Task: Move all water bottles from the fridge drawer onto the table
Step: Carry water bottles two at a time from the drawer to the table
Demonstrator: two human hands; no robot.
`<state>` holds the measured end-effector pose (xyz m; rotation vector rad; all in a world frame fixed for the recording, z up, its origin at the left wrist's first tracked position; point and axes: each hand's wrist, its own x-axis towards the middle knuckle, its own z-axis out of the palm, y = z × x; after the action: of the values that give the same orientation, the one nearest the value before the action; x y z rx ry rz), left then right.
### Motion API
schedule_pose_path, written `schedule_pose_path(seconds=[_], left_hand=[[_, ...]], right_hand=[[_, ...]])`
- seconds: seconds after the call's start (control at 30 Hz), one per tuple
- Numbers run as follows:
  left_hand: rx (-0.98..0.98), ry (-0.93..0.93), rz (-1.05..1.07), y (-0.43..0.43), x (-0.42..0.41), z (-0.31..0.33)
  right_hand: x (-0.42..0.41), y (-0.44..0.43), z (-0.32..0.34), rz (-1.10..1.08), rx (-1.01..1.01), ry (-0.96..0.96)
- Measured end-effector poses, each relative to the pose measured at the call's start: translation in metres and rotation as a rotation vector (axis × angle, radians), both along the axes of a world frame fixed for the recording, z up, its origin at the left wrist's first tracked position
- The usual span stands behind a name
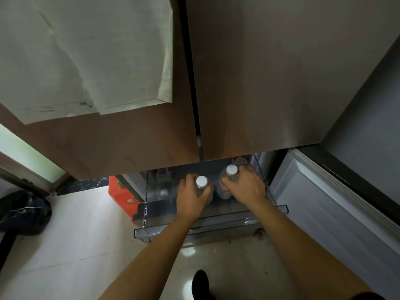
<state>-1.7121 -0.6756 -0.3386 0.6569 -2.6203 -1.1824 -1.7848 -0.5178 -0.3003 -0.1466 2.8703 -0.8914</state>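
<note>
The clear plastic fridge drawer [194,229] is pulled out below the closed brown fridge doors. Inside it, my left hand [191,197] wraps around the neck of a clear water bottle [202,182] with a white cap. My right hand [245,186] grips a second white-capped water bottle [226,180] with a red label, standing upright beside the first. Another bottle [163,191] stands at the drawer's left side, and one more red-labelled bottle [239,160] shows at the back, partly hidden under the door edge.
The open lower fridge door [324,213] stands to the right of the drawer. An orange box [123,197] sits on the floor left of the drawer, and a dark bag [23,213] lies at far left. Pale tiled floor [75,245] stretches in front.
</note>
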Motion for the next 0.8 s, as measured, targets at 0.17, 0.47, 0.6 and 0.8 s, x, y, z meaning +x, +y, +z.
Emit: schedule_pose_path(seconds=[0.17,0.47,0.6,0.8], left_hand=[[0.277,0.026,0.007,-0.013,-0.006,-0.009],[0.527,-0.065,0.023,-0.049,-0.01,-0.021],[0.522,-0.097,0.036,-0.06,-0.011,-0.027],[0.305,0.028,0.079,-0.045,0.015,-0.008]], right_hand=[[-0.008,-0.009,-0.01,-0.004,-0.148,-0.059],[-0.033,-0.021,-0.047,0.101,-0.21,-0.177],[-0.036,-0.024,-0.048,0.081,-0.204,-0.213],[-0.008,-0.019,-0.038,0.118,-0.227,-0.095]])
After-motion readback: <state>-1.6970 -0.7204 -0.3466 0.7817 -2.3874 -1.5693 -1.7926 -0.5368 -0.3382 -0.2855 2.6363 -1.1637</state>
